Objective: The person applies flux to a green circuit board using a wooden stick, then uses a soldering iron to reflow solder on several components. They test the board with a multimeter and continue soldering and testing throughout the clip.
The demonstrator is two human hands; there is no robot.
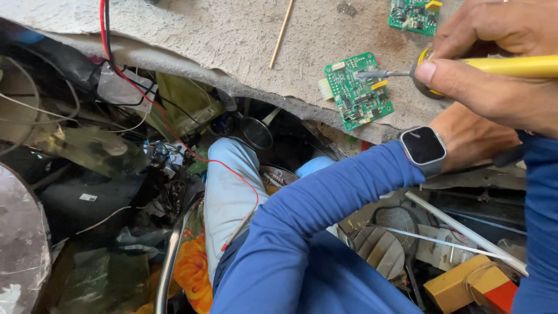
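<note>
Nearest the camera, a blue sleeve [302, 232] crosses the lower middle of the view, and a pale trouser knee [229, 174] shows beside it. A thin red wire [174, 125] runs down across the knee from the top of the view. To the left lies a heap of dark plastic, cables and scrap, to the lower right a yellow block [459, 285] with white strips above it.

The sleeve ends at a wrist wearing a smartwatch [423, 148] with a dark square face. This left hand [465, 136] lies at the worktop edge, mostly hidden under the other hand; whether its fingers are spread or closed cannot be told.

Above it, the right hand [494, 64] pinches the yellow handle of a soldering iron [511, 65], thumb pressed along the shaft. The iron's metal tip [375, 74] touches the upper part of a green circuit board [357, 90], which lies flat on the rough grey worktop [221, 40], near its broken edge.

Farther back, a second green circuit board [414, 15] rests on the worktop, well apart from the first, and a thin wooden stick [282, 33] lies to the left of both.
</note>
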